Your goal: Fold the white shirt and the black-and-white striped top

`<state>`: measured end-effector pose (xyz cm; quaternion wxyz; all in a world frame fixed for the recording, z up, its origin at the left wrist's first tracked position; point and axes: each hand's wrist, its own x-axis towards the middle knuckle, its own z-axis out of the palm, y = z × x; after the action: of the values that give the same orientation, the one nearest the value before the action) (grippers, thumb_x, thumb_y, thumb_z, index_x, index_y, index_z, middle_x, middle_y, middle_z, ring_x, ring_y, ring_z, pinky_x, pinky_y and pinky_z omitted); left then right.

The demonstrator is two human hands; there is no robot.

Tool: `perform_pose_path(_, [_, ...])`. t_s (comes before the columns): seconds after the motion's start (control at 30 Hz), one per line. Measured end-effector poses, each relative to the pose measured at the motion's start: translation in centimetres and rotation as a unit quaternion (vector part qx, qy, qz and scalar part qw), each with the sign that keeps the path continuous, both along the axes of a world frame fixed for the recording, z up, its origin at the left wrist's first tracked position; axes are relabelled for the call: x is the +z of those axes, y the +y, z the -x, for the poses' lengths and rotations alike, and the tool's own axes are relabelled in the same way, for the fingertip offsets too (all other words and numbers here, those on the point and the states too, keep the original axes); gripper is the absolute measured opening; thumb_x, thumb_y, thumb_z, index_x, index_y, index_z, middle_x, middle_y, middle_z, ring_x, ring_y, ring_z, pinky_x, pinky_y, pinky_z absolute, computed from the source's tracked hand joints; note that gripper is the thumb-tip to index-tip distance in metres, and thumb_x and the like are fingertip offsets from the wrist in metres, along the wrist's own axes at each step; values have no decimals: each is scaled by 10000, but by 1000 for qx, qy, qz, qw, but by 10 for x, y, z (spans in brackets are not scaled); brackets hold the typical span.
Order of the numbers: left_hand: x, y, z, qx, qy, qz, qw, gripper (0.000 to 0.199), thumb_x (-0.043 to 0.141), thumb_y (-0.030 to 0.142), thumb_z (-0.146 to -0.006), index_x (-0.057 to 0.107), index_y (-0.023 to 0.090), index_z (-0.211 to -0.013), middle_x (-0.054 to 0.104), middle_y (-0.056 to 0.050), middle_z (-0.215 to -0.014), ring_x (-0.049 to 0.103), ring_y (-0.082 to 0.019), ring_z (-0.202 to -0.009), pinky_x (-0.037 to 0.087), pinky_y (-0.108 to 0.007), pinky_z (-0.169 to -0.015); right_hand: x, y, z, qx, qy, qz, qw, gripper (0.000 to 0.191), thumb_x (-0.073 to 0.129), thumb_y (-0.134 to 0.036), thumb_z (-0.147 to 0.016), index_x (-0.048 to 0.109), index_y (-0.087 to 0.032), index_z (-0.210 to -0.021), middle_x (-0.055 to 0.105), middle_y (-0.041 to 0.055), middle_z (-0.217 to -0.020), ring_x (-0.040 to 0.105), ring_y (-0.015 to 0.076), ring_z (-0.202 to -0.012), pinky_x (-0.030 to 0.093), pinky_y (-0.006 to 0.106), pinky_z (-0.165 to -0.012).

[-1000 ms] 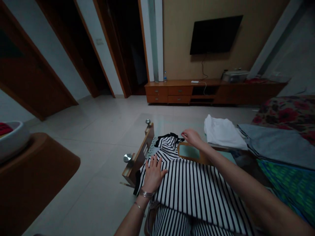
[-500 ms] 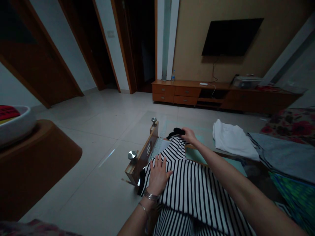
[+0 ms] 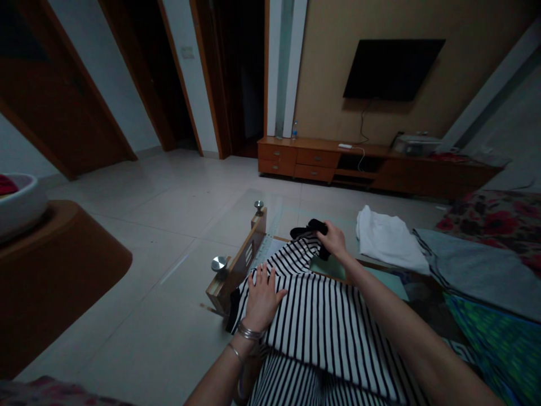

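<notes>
A black-and-white striped shirt [image 3: 325,310] lies spread over a low glass-topped table, its lower part hanging toward me. My left hand [image 3: 262,296] rests flat on it near the left sleeve, fingers spread. At the far side, my right hand [image 3: 332,239] pinches the black-trimmed end of the shirt and holds it lifted off the surface. The black cuff of the left sleeve [image 3: 234,311] hangs at the table's wooden end frame [image 3: 239,265].
A folded white garment [image 3: 391,239] lies at the table's right, beside a grey cloth [image 3: 477,270] and a green-blue cloth [image 3: 490,332]. Metal knobs top the end frame. A brown stand [image 3: 63,282] bearing a white bowl [image 3: 23,206] is on the left. The TV cabinet [image 3: 316,160] stands behind.
My right hand has drawn the black-trimmed end slightly right, and more of that trim now hangs below it. My left hand stays flat on the shirt. The view has shifted a little.
</notes>
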<state>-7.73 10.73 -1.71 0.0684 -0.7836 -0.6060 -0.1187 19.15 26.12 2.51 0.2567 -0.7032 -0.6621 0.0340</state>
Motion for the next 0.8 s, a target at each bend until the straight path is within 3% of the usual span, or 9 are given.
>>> perform_pose_path(0.13, [-1,1,2,1,5,8,1000,656,380,581,-897,418,161,-1400,311,-168,-1506,225,-316,-1412,210,-564,-1116,4,31,3,-20,-40,152,987,399,585,-301,-786,624,-122,-1141,678,133,-1059,630,235,-939,457,284,-753])
perform_pose_path(0.2, [-1,2,2,1,5,18,1000,656,410,576,-888,422,162,-1396,315,-169,-1504,230,-318,-1410,216,-565,-1114,5,38,3,-2,-50,147,988,333,573,-269,-796,663,-128,-1084,672,133,-1092,622,233,-982,453,285,-804])
perform_pose_path(0.33, [7,10,-13,7,-2,32,999,624,427,558,-888,449,162,-1369,315,-158,-1507,223,-324,-1410,231,-595,-1096,12,44,13,68,-71,105,990,350,404,-245,-910,652,-182,-1149,629,75,-1214,553,169,-1131,387,244,-950])
perform_pose_path(0.5, [12,27,-51,-58,-28,11,998,606,342,547,-922,370,206,-1421,253,-88,-1545,173,-256,-1433,219,-557,-1125,8,51,49,176,-136,115,968,388,378,-195,-925,620,-202,-1228,620,72,-1236,541,154,-1145,368,231,-966])
perform_pose_path(0.6, [3,31,-62,-66,-35,11,997,657,335,578,-910,347,184,-1436,242,-114,-1546,170,-268,-1434,237,-544,-1121,0,55,71,178,-160,132,962,342,489,-277,-894,652,-193,-1183,651,128,-1162,564,218,-1104,399,296,-923])
perform_pose_path(0.67, [-4,31,-62,-67,-32,7,997,682,342,596,-900,356,169,-1432,240,-129,-1544,158,-280,-1436,224,-541,-1126,-2,56,78,170,-171,140,960,282,595,-317,-830,711,-174,-1044,687,152,-1042,582,257,-1048,411,329,-884])
perform_pose_path(0.8, [-11,31,-60,-60,-29,13,998,686,352,608,-891,400,158,-1406,268,-147,-1530,161,-294,-1434,205,-544,-1130,8,53,74,171,-168,119,964,154,630,-293,-790,719,-202,-877,703,92,-946,583,229,-988,399,305,-849])
